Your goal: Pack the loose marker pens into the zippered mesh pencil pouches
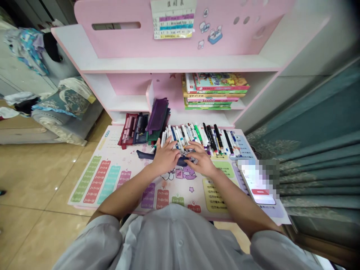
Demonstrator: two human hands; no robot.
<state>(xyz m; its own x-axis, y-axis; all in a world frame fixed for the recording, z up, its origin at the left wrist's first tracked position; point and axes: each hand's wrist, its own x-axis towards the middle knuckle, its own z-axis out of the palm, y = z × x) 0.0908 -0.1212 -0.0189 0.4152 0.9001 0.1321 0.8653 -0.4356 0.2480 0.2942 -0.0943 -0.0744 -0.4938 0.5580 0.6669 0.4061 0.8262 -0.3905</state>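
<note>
My L hand [165, 157] & R hand [203, 161] touch navy pouch [146, 155]; can't tell if either's gripping. Pens [198, 134] 1 o'clk, phone [254, 182] 4 o'clk.

Loose, short-sleeved grey shirt [157, 243] with a round front button [180, 243].

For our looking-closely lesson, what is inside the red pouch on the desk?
Several pens, mostly pinkish, show in the red pouch; anything beneath them is covered and cannot be seen.
</note>
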